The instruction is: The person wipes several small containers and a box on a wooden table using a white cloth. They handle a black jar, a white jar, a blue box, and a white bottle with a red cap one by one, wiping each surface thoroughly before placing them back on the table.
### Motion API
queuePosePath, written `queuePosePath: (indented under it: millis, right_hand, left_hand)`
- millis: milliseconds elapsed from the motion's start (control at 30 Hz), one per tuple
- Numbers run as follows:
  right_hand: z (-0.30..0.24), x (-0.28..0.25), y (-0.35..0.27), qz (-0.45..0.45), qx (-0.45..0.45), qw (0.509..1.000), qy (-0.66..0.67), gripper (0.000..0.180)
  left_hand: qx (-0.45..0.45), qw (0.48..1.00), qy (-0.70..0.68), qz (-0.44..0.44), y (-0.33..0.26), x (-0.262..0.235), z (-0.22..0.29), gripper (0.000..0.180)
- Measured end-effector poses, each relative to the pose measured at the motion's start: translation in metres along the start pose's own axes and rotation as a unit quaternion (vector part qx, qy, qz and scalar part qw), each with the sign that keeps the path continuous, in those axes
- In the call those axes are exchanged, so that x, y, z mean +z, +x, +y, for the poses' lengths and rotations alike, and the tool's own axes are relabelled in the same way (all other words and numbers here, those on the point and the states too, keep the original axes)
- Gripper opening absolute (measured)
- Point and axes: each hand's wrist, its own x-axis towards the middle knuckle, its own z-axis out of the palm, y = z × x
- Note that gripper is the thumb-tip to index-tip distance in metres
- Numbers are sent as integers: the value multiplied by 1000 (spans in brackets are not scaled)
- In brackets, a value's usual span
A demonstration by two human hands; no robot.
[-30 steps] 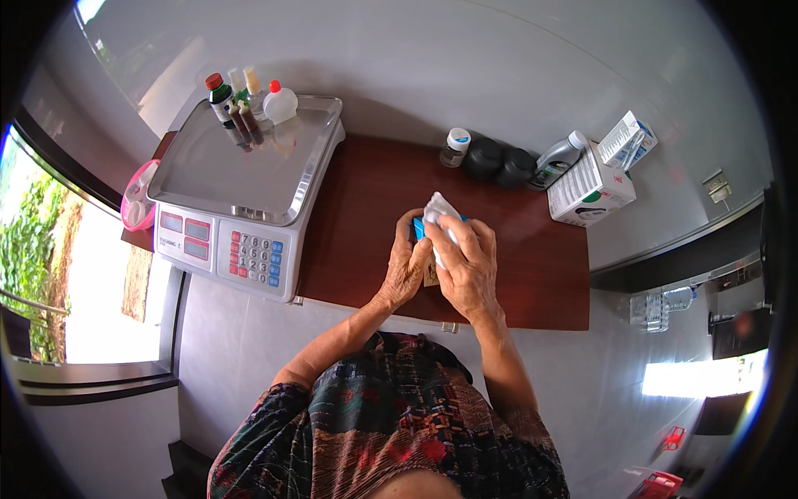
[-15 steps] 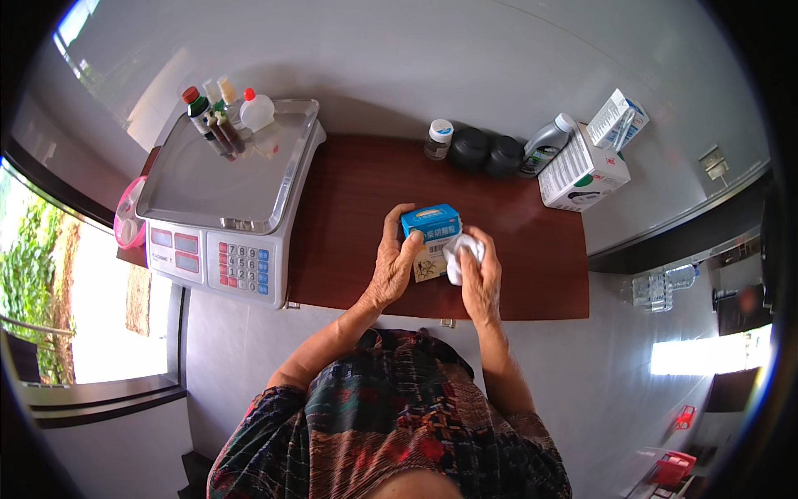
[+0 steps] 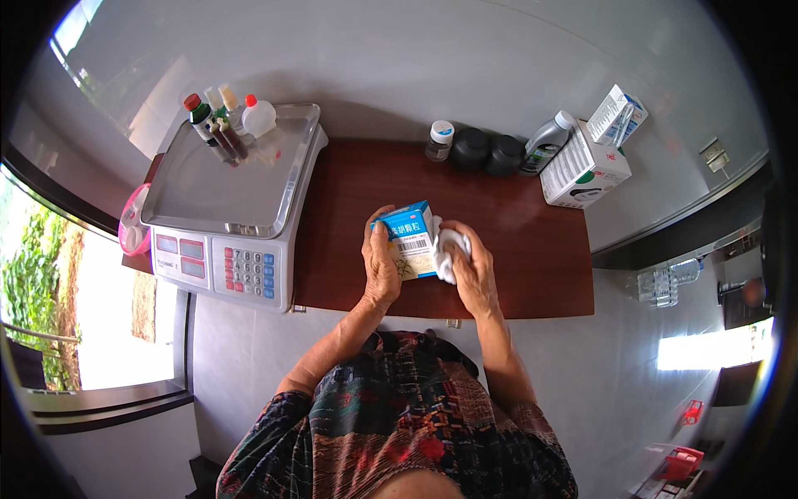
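My left hand grips a blue and pale yellow carton by its left side, thumb on the front face. The carton is held up over the dark red-brown table, its printed front turned toward me. A crumpled white cloth is bunched in my right hand, whose fingers are closed round it. The cloth touches the carton's right edge. Part of the cloth is hidden behind my fingers.
A scale with several small bottles on its pan stands at the left of the table. Along the back are a clear jar, two black jars, a grey bottle and a white box with a smaller carton on top.
The carton has moved a little left and been tilted, so that more of its front shows and less of its top. My right hand with the cloth has shifted slightly left along its edge.
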Motion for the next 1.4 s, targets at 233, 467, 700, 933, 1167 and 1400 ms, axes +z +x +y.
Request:
queuePosePath:
  millis: [233,467,700,933,1167,1400]
  right_hand:
    - [-4,4,-50,49,49,998,-2,35]
    - [-1,-7,0,27,65,977,203,31]
    - [10,3,29,-19,154,901,406,29]
    - [19,7,-19,-45,186,863,467,28]
    - [3,7,-27,48,113,944,306,22]
    - [7,20,-18,158,17,984,87,22]
  left_hand:
    - [-17,999,26,-41,0,0,6,53]
    - [-57,987,-81,-128,-4,9,14,53]
    - [-29,985,-106,-136,-5,6,15,41]
    - [-35,983,-88,-159,-2,-3,20,45]
    - [47,984,120,-121,-13,7,17,40]
    - [-67,978,59,-189,-27,16,43,91]
